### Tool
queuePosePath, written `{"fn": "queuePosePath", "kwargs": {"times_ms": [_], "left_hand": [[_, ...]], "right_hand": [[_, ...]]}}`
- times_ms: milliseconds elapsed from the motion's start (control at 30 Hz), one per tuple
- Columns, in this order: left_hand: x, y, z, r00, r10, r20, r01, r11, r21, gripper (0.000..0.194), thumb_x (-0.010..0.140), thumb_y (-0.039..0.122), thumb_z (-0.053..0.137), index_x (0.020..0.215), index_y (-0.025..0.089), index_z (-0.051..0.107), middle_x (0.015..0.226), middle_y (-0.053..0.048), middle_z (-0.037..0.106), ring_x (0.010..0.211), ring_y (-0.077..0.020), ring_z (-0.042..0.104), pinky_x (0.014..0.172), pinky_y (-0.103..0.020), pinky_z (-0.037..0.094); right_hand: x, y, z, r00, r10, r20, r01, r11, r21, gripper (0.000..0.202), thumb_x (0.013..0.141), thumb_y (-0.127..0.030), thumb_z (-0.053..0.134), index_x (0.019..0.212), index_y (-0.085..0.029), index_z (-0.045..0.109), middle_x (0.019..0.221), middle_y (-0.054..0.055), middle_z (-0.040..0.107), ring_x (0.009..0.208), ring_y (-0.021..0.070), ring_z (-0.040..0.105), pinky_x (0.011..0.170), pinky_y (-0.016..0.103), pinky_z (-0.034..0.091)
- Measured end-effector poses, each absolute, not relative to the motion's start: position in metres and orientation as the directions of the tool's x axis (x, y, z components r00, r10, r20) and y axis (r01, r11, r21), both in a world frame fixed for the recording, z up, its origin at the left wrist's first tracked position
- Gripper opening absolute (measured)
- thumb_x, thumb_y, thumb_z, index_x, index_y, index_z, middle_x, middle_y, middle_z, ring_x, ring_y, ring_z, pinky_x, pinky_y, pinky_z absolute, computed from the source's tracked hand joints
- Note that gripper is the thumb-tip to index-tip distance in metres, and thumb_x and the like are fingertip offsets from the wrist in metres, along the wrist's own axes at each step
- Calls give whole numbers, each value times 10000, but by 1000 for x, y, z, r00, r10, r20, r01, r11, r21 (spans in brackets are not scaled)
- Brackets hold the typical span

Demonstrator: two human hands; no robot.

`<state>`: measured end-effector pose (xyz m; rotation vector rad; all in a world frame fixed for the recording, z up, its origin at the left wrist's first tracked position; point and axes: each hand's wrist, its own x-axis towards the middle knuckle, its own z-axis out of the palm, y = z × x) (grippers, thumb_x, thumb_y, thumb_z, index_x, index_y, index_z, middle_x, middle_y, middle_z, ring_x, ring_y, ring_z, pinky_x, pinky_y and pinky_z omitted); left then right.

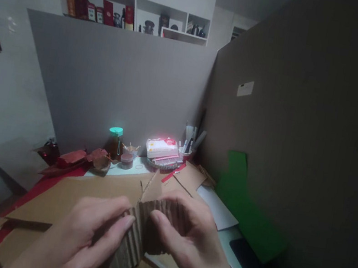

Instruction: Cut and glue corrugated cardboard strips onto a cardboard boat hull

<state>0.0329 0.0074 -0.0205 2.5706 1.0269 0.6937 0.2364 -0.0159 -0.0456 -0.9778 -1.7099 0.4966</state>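
Both hands hold a brown piece of corrugated cardboard [135, 242] low in the middle of the head view. My left hand [92, 234] pinches its left part between thumb and fingers. On the other side, my right hand [190, 237] grips the right part, thumb on the near face and fingers behind. The ridges show between the two hands, and the piece looks bent there. Behind it, a pointed cardboard flap [153, 187] sticks up. Large flat cardboard [74, 196] lies beneath and beyond my left hand.
At the back stand a jar with a turquoise lid [115, 139], a small tub [126, 160], a tray with packets [163, 154] and a cup of pens [185, 151]. Red scraps [72, 159] lie left; white paper [216, 207] and a green sheet [245, 206] are right. Grey panels [126, 78] rise behind.
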Motion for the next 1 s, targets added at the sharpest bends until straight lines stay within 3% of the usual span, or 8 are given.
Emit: {"fn": "queuePosePath", "kwargs": {"times_ms": [200,367,467,567,667,767,867,1000], "left_hand": [[33,7,-15,650,703,289,575,-703,419,370,986,378,328,719,210,521,639,16,576,571,-132,540,535,-242,384],[27,7,-16,648,732,212,583,-656,479,412,980,444,318,717,212,532,656,14,555,601,-141,519,553,-250,370],[23,10,-15,609,776,165,571,-573,588,437,957,504,367,674,212,526,625,36,474,579,-129,460,539,-234,358],[26,13,-12,553,819,154,460,-454,763,387,867,528,541,653,206,553,607,47,449,552,-117,437,495,-208,359],[39,12,-15,376,912,166,280,-283,917,273,706,438,745,721,220,582,592,65,511,523,-109,494,472,-183,399],[55,6,-24,238,954,181,130,-216,968,299,628,350,796,851,239,631,661,54,642,618,-153,633,556,-200,504],[63,0,-34,235,961,143,181,-188,965,280,724,422,733,916,222,695,834,-2,747,837,-212,704,772,-244,557],[59,1,-38,195,969,154,285,-207,936,267,774,496,687,829,237,715,730,25,738,770,-189,702,716,-189,553]], "right_hand": [[238,-15,-43,-123,829,546,331,553,-765,58,857,-216,624,825,-181,658,679,-33,578,579,91,505,540,207,408],[240,-17,-35,-195,910,366,118,392,-912,121,853,-275,627,825,-159,609,633,-55,491,546,77,433,487,191,362],[241,-17,-34,-244,918,313,47,334,-941,157,867,-309,631,826,-164,586,625,-66,460,538,70,402,473,183,334],[238,-16,-39,-162,925,344,93,361,-928,176,891,-343,612,837,-179,581,657,-58,474,569,83,420,501,196,352],[234,-14,-46,1,909,416,185,409,-894,154,917,-335,578,854,-194,586,699,-45,518,612,101,464,551,210,393],[230,-15,-51,149,875,461,208,429,-879,122,921,-319,564,882,-208,596,731,-33,580,644,115,525,579,215,424],[227,-19,-50,222,862,457,199,418,-886,133,877,-346,601,896,-215,591,711,-32,594,606,125,542,541,220,437],[224,-21,-44,94,943,320,180,300,-937,287,744,-325,737,966,-193,612,773,-3,665,676,163,621,584,242,497]]}}
